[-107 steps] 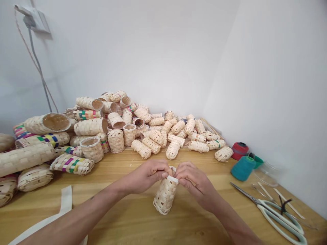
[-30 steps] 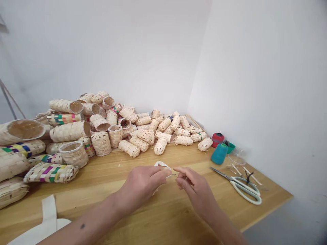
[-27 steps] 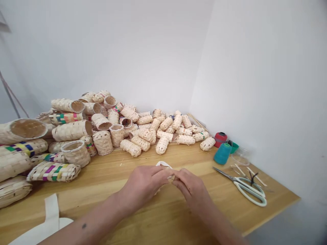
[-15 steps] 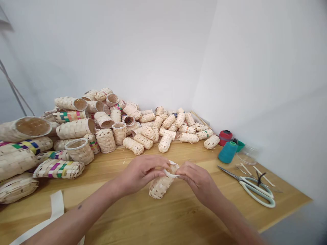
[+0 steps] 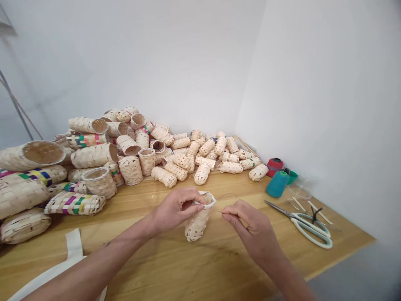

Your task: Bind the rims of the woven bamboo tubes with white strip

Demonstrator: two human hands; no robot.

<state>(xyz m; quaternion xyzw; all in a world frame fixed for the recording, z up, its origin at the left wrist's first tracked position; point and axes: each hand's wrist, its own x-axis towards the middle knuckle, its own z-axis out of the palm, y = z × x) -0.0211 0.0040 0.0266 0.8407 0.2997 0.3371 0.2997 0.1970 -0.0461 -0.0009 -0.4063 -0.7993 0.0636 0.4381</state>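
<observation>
A small woven basket [image 5: 197, 225] of pale strips stands tilted on the table, its mouth edged with a white fabric band. My left hand [image 5: 181, 207] is closed on that rim, thumb outside and fingers reaching into the mouth. Right of the basket and apart from it, my right hand [image 5: 242, 217] pinches a thin needle [image 5: 220, 212], of which only the tip shows. A faint thread seems to arc above the fingers. A strip of white fabric band [image 5: 74, 244] lies by my left forearm.
Woven baskets [image 5: 94, 154] are heaped at the left and back of the wooden table [image 5: 200, 271]. To the right are large scissors [image 5: 310, 230], a teal thread cone [image 5: 277, 184], a red thread cone [image 5: 275, 167], a clear container [image 5: 302, 188] and loose strips. Walls stand behind.
My right hand has drawn back from the basket's rim toward the right, and a gap now shows between them. The basket has turned more upright, still in my left hand.
</observation>
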